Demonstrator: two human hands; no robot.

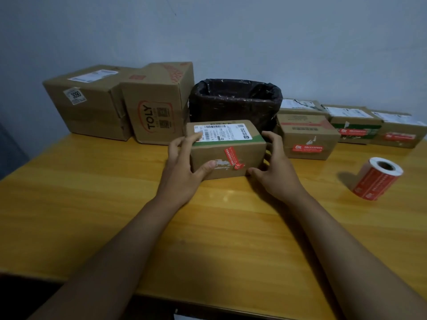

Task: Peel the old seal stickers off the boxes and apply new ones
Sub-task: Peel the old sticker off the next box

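Observation:
A small cardboard box (249,153) with a white shipping label on top sits on the wooden table (115,204). On its front face a red seal sticker (233,158) is partly torn, with white residue beside it. My left hand (182,167) grips the box's left end, fingers on the top edge and thumb on the front face. My right hand (275,165) holds the right end, thumb at the front bottom corner. A roll of red seal stickers (376,179) lies on the table to the right.
A bin lined with a black bag (235,100) stands behind the box. Two large cartons (92,107) stand at the back left. Three small boxes with red seals (307,139) line the back right, with another behind them. A grey wall rises behind.

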